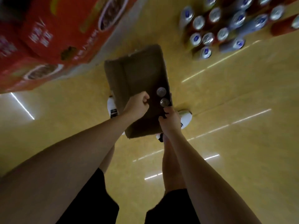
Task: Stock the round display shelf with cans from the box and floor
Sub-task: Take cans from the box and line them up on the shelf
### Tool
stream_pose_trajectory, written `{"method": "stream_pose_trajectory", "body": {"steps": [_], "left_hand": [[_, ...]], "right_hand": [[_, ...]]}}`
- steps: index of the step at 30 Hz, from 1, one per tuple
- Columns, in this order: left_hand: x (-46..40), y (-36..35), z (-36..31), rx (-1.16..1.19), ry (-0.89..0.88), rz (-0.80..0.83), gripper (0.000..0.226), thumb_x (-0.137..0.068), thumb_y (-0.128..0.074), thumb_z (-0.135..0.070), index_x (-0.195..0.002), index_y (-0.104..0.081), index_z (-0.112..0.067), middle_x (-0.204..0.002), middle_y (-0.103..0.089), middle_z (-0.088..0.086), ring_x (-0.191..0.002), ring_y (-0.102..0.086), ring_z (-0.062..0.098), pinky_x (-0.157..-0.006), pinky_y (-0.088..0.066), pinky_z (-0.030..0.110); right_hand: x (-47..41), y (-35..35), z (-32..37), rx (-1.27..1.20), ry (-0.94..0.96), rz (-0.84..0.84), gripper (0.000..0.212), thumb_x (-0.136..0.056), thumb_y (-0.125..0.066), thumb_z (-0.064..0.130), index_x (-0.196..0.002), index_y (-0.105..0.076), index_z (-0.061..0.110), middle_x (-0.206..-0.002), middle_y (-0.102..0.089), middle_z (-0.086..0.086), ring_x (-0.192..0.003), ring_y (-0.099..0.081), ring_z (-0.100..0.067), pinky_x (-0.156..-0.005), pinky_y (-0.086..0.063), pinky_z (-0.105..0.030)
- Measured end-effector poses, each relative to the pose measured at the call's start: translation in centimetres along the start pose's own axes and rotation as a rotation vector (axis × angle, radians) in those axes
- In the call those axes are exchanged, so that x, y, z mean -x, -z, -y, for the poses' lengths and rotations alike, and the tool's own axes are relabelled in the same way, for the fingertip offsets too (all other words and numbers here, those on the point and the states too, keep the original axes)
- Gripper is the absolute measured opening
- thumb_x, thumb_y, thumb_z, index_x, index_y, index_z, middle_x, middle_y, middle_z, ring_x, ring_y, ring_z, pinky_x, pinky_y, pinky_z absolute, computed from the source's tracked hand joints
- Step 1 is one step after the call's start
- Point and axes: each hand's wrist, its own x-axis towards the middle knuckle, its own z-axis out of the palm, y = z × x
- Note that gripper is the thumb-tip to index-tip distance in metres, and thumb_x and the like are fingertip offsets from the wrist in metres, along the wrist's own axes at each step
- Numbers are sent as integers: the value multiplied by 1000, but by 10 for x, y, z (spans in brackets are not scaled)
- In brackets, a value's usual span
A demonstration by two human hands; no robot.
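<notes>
A brown cardboard box [139,73] is held above the floor in front of my legs. Two cans stand in its near right corner: one [161,91] and another [164,102] just below it. My left hand [138,105] is closed in a fist over the box's left edge. My right hand [169,118] grips the box's near right rim, fingers curled over it. Several cans [226,28], red and blue with silver tops, stand grouped on the floor at the upper right. The round display shelf is out of view.
Stacked red cartons [53,36] fill the upper left, close to the box. The yellow floor [234,97] shows light streaks. My white shoes [186,118] stand under the box. The frame is motion-blurred.
</notes>
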Motion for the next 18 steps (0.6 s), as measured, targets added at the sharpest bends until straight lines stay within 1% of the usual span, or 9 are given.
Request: {"method": "stream_pose_trajectory", "body": {"steps": [2,5,7,8,11,12,14,16,18], "left_hand": [[-40,-18,13,53,45,-10,30,-90,-65,-12,-117,-59,-23,-110,-62,-3,-98,-61,14,-86,-50,30],[-98,-47,31,34,70,-4,44,-87,-68,-10,-125,-54,-25,-120,-60,-4,-105,-61,16,-90,-51,31],[-132,-66,41,-79,-12,27,54,-85,-70,-10,-133,-50,-24,-129,-58,0,-115,-58,20,-99,-49,36],[-146,-76,46,-143,-71,52,57,-85,-69,-12,-136,-48,-23,-134,-55,2,-121,-55,22,-102,-46,37],[-179,-102,56,-333,-235,134,61,-89,-66,-22,-144,-41,-24,-147,-43,6,-132,-44,29,-108,-39,38],[-186,-111,58,-393,-284,159,61,-91,-63,-24,-147,-38,-25,-151,-39,5,-135,-40,30,-109,-37,40],[-195,-122,60,-446,-358,169,59,-95,-58,-26,-149,-35,-25,-156,-33,5,-140,-34,31,-112,-34,41],[-199,-125,59,-397,-324,127,54,-97,-52,-22,-148,-36,-24,-155,-34,5,-140,-34,30,-112,-33,40],[-199,-121,60,-342,-257,79,54,-94,-55,-15,-145,-40,-23,-148,-41,10,-134,-43,32,-107,-39,38]], "right_hand": [[-32,-21,-6,6,1,3,49,-81,-56,10,-129,-51,13,-128,-54,-13,-116,-52,-35,-96,-45,-42],[-81,-50,-17,27,-30,-24,59,-88,-50,7,-145,-36,11,-140,-45,-18,-128,-43,-36,-104,-35,-38],[-111,-69,-25,38,-19,-90,57,-93,-47,12,-147,-33,10,-145,-44,-19,-134,-39,-35,-108,-31,-35],[-123,-77,-30,56,-8,-116,55,-96,-45,16,-149,-31,9,-150,-39,-19,-139,-34,-34,-111,-26,-33],[-151,-98,-46,150,5,-173,55,-102,-38,22,-153,-21,8,-159,-23,-16,-147,-18,-27,-115,-5,-27],[-156,-102,-52,166,2,-190,54,-101,-38,20,-152,-23,9,-159,-24,-14,-147,-18,-26,-114,-4,-26],[-160,-108,-61,162,-26,-174,54,-97,-43,14,-149,-30,12,-155,-31,-13,-145,-23,-27,-116,-12,-29],[-159,-109,-65,147,-15,-134,55,-94,-46,11,-148,-34,14,-153,-35,-12,-143,-27,-26,-116,-19,-30],[-157,-102,-65,110,8,-96,56,-92,-47,9,-146,-36,17,-151,-38,-9,-142,-30,-24,-114,-21,-29]]}}
